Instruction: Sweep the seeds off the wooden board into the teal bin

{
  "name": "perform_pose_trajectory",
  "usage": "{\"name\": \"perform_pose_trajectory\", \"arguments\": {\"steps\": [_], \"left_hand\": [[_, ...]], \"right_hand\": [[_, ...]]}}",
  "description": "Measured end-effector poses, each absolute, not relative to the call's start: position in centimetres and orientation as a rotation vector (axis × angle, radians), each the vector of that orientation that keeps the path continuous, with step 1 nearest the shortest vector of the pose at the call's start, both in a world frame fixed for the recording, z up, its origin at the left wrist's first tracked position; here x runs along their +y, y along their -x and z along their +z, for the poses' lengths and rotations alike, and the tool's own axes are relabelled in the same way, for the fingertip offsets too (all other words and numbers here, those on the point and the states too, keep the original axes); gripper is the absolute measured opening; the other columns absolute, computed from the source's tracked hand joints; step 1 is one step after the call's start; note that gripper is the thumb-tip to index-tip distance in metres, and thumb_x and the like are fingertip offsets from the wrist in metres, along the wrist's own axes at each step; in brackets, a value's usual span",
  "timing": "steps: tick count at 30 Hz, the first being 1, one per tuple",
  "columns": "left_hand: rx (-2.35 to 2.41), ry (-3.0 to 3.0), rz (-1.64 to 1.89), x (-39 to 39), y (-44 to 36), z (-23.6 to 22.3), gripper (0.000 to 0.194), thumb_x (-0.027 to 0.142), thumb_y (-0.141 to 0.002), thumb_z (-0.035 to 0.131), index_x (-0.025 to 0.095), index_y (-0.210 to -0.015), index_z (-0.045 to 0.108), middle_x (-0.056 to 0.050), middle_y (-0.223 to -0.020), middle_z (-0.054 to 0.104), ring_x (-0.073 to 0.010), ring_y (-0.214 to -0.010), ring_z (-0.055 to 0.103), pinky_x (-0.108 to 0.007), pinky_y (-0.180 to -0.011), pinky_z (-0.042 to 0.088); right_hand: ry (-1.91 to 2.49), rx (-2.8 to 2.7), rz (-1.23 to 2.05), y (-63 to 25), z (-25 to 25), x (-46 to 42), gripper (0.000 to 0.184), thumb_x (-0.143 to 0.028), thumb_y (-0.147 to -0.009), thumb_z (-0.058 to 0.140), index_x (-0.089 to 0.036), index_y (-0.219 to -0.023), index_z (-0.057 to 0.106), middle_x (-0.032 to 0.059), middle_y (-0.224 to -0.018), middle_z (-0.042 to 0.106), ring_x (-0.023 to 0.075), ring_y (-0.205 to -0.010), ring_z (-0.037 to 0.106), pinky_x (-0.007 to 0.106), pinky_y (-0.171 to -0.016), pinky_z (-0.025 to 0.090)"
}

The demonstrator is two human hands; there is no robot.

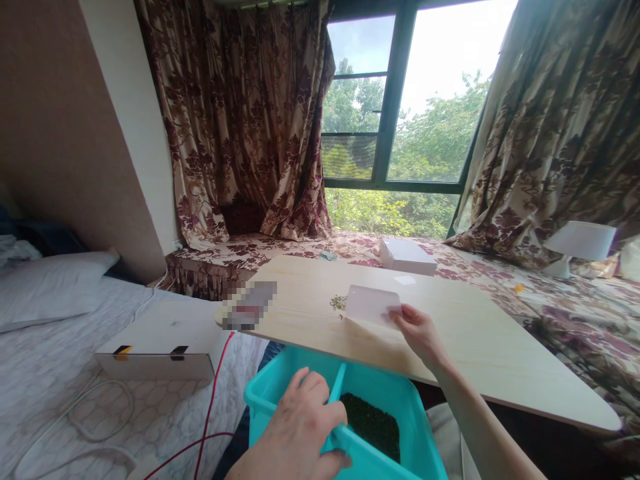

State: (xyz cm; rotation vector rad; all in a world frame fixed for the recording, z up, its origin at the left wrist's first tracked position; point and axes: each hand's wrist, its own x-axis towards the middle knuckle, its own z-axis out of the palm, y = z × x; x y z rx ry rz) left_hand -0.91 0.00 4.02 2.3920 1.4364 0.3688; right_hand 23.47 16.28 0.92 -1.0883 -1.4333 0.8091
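Observation:
My right hand (419,331) pinches the right edge of a thin, translucent white plastic sheet (371,303), tilted up over the pale wooden table (450,333). Just left of the sheet lies a small pile of greenish dried plant bits (338,302). Below the table's front edge is a turquoise two-compartment bin (424,437). Its right compartment contains dark green, loose material (373,423); my arm and hand hide much of the left one. My left hand (303,427) is closed around the bin's middle divider and near rim, its fingertips partly hidden.
A pixelated flat object (250,305) lies at the table's left end, with a red cable (215,387) running down from it. A white box (155,343) rests on the bed at left. Behind the table are another white box (409,257) and a lamp (580,241).

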Motion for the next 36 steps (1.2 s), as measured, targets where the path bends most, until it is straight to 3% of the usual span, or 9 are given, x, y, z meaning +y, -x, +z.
{"name": "perform_pose_trajectory", "arguments": {"steps": [8,24,36], "left_hand": [[1.431,-2.405,0.398,-0.3,1.0,3.9,0.019,0.033,-0.074,0.073,0.022,-0.081,0.058,0.002,-0.090,0.049,-0.0192,-0.097,0.045,-0.037,-0.097,0.030],[1.414,-2.441,0.490,0.1,2.0,2.8,0.021,0.031,-0.072,0.074,0.022,-0.079,0.057,0.002,-0.090,0.048,-0.0190,-0.095,0.043,-0.035,-0.092,0.032],[1.442,-2.424,0.432,0.0,2.0,3.8,0.013,0.029,-0.077,0.068,0.023,-0.080,0.057,0.002,-0.088,0.048,-0.0185,-0.095,0.044,-0.038,-0.097,0.028]], "right_hand": [[1.116,-1.448,0.795,-23.1,0.9,16.5,0.033,-0.047,-0.066,0.067,-0.017,-0.078,0.069,0.0080,-0.079,0.074,0.0226,-0.075,0.067,0.033,-0.069,0.052],[1.046,-1.475,0.821,-22.1,1.2,16.9,0.036,-0.050,-0.065,0.068,-0.018,-0.080,0.069,0.0080,-0.081,0.074,0.0244,-0.082,0.068,0.035,-0.075,0.052],[1.041,-1.477,0.827,-22.7,1.3,16.4,0.039,-0.052,-0.064,0.070,-0.018,-0.083,0.070,0.0089,-0.085,0.075,0.0260,-0.085,0.069,0.038,-0.078,0.053]]}}
